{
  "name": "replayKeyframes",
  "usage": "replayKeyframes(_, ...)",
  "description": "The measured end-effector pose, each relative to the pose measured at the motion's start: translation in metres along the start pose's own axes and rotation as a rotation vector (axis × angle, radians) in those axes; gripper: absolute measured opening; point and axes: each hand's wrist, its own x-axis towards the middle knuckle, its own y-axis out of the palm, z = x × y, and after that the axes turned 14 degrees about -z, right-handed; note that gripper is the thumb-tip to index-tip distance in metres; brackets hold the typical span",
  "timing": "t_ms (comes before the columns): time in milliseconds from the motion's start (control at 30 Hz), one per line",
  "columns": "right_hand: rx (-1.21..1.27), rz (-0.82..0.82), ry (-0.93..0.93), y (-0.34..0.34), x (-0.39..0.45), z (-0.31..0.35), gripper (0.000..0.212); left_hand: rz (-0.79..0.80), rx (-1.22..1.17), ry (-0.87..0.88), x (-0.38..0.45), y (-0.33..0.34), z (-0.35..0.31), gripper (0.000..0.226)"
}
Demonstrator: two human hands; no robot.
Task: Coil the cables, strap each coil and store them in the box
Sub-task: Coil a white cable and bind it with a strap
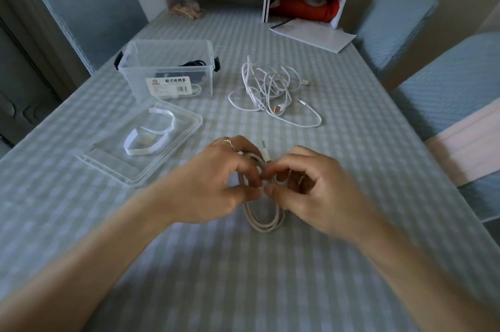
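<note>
Near the table's front edge, at about 6 o'clock from the clear box point(167, 72), a person holds a coiled white cable point(263, 216) between both hands. The left hand point(216, 183) has its fingers curled around the coil's left side, thumb and forefinger pinching the loops together. The right hand point(313, 188) pinches the same bundle from the other side, fingertips meeting the left's at the coil's waist; whether a strap is already between them cannot be told. A USB plug point(264, 149) sticks up at the coil's 12 o'clock.

By the look of it the cable is light, limp and slightly springy, so the loops would likely fan open if the pinch relaxed. The best hold is probably across the whole bundle at its middle, not on the plug, whose joint could kink.

At 10 o'clock from the hands, white straps point(147, 139) lie on the upturned lid point(178, 147). At 1 o'clock, a tangle of loose white cables point(270, 88) waits on the checked tablecloth point(351, 115). The box already holds dark and white items.
</note>
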Motion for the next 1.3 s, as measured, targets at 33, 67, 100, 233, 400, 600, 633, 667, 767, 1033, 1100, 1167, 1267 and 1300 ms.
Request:
replayKeyframes(33,-0.055,-0.021,-0.047,-0.002,0.001,0.000,0.016,-0.042,0.061,0.021,0.000,0.001,-0.001,0.011)
replayKeyframes(67,-0.129,-0.034,-0.099,-0.002,0.001,-0.001,0.015,-0.078,0.109,0.027,-0.001,0.003,-0.003,0.011)
replayKeyframes(100,-0.208,-0.042,-0.138,-0.001,0.001,-0.001,0.015,-0.111,0.152,0.036,-0.002,0.004,-0.005,0.009)
replayKeyframes(233,-0.308,-0.020,-0.181,0.001,0.002,0.000,0.016,-0.240,0.190,0.040,-0.006,0.013,-0.008,0.013)
replayKeyframes(400,-0.108,0.010,-0.072,-0.002,0.004,0.004,0.009,-0.306,0.084,-0.026,-0.006,0.017,-0.014,0.011)
replayKeyframes(600,-0.045,0.030,-0.043,-0.006,0.006,0.004,0.014,-0.314,0.080,-0.050,-0.007,0.020,-0.020,0.015)
replayKeyframes(633,-0.065,0.027,-0.068,-0.005,0.006,0.003,0.014,-0.322,0.083,-0.047,-0.007,0.020,-0.019,0.017)
replayKeyframes(667,-0.094,0.019,-0.106,-0.003,0.005,0.003,0.012,-0.334,0.087,-0.041,-0.007,0.021,-0.018,0.019)
replayKeyframes(767,-0.170,-0.016,-0.214,0.003,0.003,0.002,0.008,-0.366,0.034,-0.060,-0.005,0.022,-0.015,0.031)
replayKeyframes(1033,-0.201,-0.222,-0.330,0.002,0.008,-0.004,0.013,-0.421,-0.277,-0.134,-0.002,0.029,-0.011,0.025)
replayKeyframes(1100,-0.177,-0.240,-0.329,0.003,0.007,-0.003,0.013,-0.411,-0.453,-0.250,-0.001,0.031,-0.016,0.041)
replayKeyframes(1167,-0.140,-0.276,-0.326,0.005,0.006,-0.003,0.013,-0.381,-0.551,-0.350,0.001,0.034,-0.016,0.037)
replayKeyframes(1267,-0.099,-0.348,-0.316,0.010,0.005,-0.005,0.017,-0.329,-0.566,-0.373,0.002,0.035,-0.013,0.016)
replayKeyframes(1300,-0.098,-0.362,-0.310,0.012,0.005,-0.004,0.019,-0.338,-0.578,-0.388,0.002,0.034,-0.013,0.012)
